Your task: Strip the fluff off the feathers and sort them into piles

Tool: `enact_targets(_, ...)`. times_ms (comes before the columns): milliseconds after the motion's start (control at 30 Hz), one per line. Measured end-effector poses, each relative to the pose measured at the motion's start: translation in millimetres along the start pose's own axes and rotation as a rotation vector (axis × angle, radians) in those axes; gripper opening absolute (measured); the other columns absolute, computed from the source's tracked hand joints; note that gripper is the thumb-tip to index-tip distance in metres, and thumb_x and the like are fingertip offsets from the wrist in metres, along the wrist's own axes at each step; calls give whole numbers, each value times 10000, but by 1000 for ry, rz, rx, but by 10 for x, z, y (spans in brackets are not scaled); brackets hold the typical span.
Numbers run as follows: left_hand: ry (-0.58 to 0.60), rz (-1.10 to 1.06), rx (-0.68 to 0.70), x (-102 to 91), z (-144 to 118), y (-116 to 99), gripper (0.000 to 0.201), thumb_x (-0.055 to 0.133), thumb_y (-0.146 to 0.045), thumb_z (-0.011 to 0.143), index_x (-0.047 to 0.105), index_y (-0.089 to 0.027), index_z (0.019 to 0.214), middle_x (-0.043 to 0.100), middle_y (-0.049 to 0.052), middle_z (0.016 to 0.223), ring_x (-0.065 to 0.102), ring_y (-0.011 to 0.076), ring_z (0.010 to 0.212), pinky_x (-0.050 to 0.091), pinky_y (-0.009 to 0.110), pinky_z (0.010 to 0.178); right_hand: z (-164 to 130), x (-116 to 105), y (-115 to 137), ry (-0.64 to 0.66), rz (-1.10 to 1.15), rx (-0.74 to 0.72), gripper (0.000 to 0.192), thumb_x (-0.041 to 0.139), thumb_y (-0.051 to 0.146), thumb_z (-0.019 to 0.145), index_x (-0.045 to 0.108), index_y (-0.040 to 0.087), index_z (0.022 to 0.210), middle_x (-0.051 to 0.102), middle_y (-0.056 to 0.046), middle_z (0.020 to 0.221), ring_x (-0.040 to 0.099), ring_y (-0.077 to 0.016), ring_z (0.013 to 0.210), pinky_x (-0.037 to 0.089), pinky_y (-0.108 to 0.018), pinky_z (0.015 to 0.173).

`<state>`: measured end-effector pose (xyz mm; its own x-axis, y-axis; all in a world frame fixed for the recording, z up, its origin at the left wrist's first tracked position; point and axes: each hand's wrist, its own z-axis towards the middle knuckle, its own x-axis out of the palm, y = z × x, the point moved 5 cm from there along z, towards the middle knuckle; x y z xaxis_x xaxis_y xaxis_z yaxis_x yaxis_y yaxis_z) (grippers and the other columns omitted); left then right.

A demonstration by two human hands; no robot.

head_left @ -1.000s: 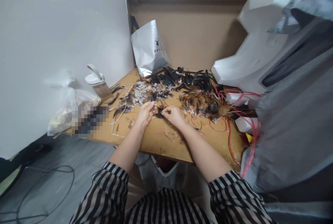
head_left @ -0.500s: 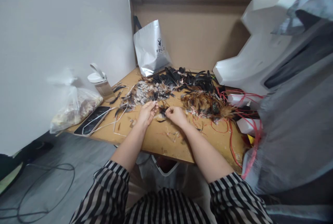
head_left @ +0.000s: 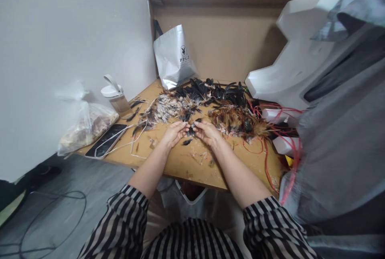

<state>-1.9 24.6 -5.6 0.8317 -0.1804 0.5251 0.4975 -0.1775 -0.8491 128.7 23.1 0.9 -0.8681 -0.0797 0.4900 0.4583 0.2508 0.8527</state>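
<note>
A: What are the hands doing?

B: The left hand [head_left: 174, 133] and the right hand [head_left: 206, 131] are meeting over the middle of the table [head_left: 180, 162], fingertips almost touching. Between them they are pinching a small dark feather [head_left: 190, 130]; both sets of fingers are curling in on it, not lying flat.

A: Is anything lying under them?

B: Another dark feather [head_left: 187, 142] is lying loose on the wood just below the hands.

A: And the rest of the feathers?

B: A pale speckled pile [head_left: 164, 108] is sitting just beyond the left hand, a black pile [head_left: 215, 90] is lying farther back, and a brown pile [head_left: 237, 120] is spreading beside the right hand. Red cords [head_left: 264, 146] are trailing through the brown pile toward the table's right edge.

A: What is standing on the left?

B: A phone [head_left: 106, 140] is lying near the edge with a white cable [head_left: 132, 140] looping beside it, a plastic bag [head_left: 86, 124] is slumping against the wall, and a bottle [head_left: 116, 96] is standing behind the phone. A silver bag [head_left: 174, 56] is leaning on the cardboard [head_left: 222, 38] at the back.
</note>
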Motion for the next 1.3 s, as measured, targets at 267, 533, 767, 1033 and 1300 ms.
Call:
enact_targets(267, 81, 10, -52, 82, -30, 34, 131, 642, -163, 645, 600, -94, 749, 650, 71, 732, 606, 107, 604, 429, 151, 469, 16, 3, 9, -104, -191, -214, 293, 684, 363, 517, 498, 152, 596, 450, 68, 437, 351, -37, 379, 239, -173, 385)
enact_targets(533, 93, 8, -73, 92, -23, 65, 93, 639, -117, 640, 609, -76, 719, 625, 52, 649, 578, 70, 552, 443, 131, 490, -8, 49, -13, -135, -267, -211, 288, 659, 378, 533, 472, 159, 540, 427, 75, 394, 322, -39, 352, 216, -178, 372)
enact_targets(767, 86, -225, -134, 29, -22, 55, 67, 543, -61, 709, 603, -90, 720, 584, 35, 659, 531, 22, 538, 435, 83, 502, -65, 117, 59, 130, -68, -98, 352, 696, 308, 533, 599, 175, 845, 598, 14, 679, 432, -36, 466, 308, -166, 426)
enact_targets(1033, 140, -218, -199, 64, -85, 74, 81, 521, -64, 725, 591, -101, 747, 570, 39, 661, 519, 25, 521, 447, 99, 504, -74, 180, -6, 192, -116, -120, 262, 702, 302, 538, 560, 171, 715, 558, 43, 555, 417, -39, 437, 316, -173, 449)
enact_targets(1300, 98, -28, -87, 61, -32, 44, 104, 601, -127, 677, 592, -85, 772, 650, 88, 758, 610, 108, 618, 459, 153, 504, -43, 58, 136, 29, -282, -332, 285, 643, 380, 595, 465, 161, 556, 432, 67, 424, 327, -43, 383, 246, -186, 413)
